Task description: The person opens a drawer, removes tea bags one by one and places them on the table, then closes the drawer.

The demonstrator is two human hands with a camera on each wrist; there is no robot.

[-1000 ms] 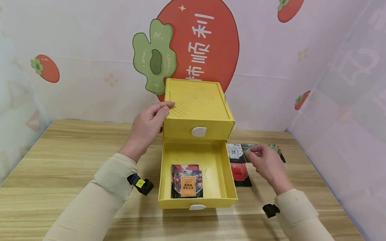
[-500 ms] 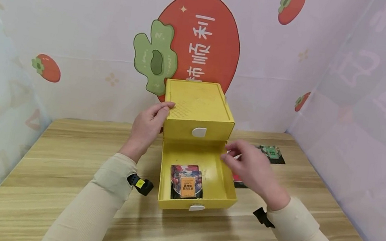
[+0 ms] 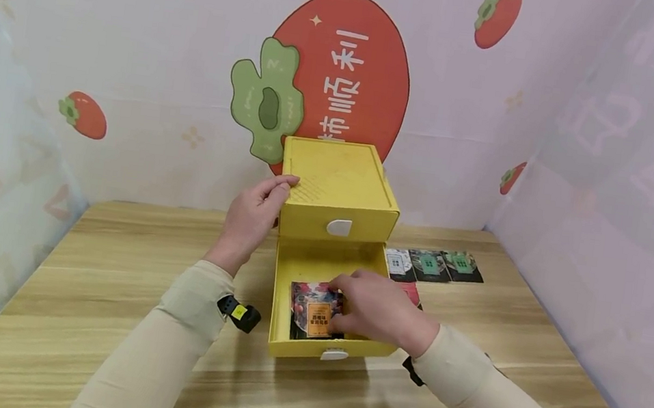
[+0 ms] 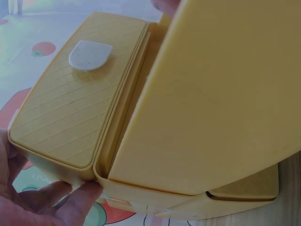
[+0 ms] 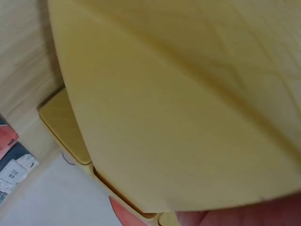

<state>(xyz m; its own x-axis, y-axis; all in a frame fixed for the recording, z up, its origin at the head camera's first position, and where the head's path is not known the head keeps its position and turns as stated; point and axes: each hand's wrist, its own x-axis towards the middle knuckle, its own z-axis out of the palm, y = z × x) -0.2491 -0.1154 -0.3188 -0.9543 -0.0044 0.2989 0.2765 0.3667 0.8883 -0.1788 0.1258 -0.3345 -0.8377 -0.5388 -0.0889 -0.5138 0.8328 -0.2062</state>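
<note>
A small yellow drawer cabinet [image 3: 337, 171] stands on the table with its lower drawer [image 3: 306, 267] pulled out. My left hand [image 3: 250, 221] grips the top left front corner of the cabinet, one finger over the top; in the left wrist view its fingers [image 4: 80, 200] press the side. Overlapping tea sachets [image 3: 314, 299] lie in the drawer, the front one with an orange label. My right hand [image 3: 381, 308] reaches over the drawer's right wall, thumb and finger apart at the sachets' right edge. In the right wrist view the drawer wall hides most of that hand.
Right of the cabinet, tea sachets lie on the table: a white-labelled one [image 3: 398, 263], two green-labelled ones [image 3: 429, 264] and a red one [image 3: 411, 291] partly behind my right hand. The upper drawer [image 3: 306, 220] is closed. A patterned wall cloth [image 3: 195, 76] hangs behind the table.
My right hand has moved left and down, from over the sachets on the table to those inside the drawer. The left hand keeps its place on the cabinet.
</note>
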